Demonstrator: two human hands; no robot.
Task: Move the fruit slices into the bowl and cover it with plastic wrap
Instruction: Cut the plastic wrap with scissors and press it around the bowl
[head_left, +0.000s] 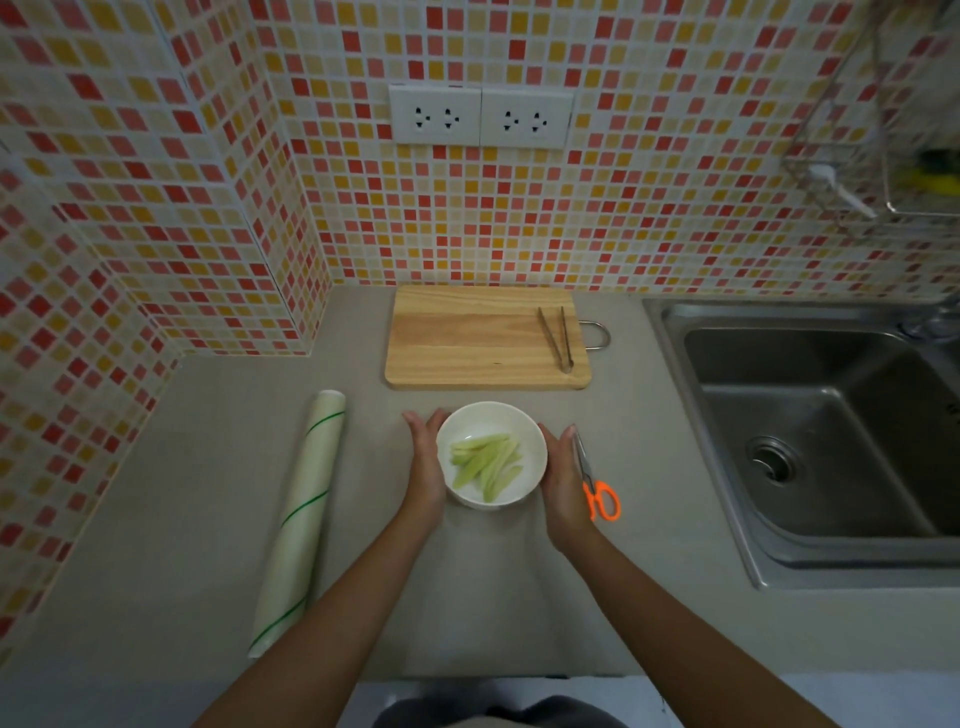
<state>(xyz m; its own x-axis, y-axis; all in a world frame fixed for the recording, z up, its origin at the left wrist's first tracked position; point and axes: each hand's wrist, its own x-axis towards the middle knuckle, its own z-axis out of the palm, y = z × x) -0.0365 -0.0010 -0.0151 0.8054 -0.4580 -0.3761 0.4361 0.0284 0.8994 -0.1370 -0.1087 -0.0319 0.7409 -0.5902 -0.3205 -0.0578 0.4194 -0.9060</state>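
Hands flank the bowl (491, 454) on the table (208, 467): the left hand (427, 462) and the right hand (558, 475) lie with straight, relaxed fingers against its sides, gripping nothing. The fruit slices (485, 462) already sit inside, so the covering seems to be what remains. To do it well, steady the bowl in the middle, then fetch the plastic wrap roll (301, 519) lying well to the left, pull a sheet wider than the rim, and cut it with the scissors (595, 483) just beside the right hand. The tongs (557, 338) rest on the cutting board (483, 338) behind.
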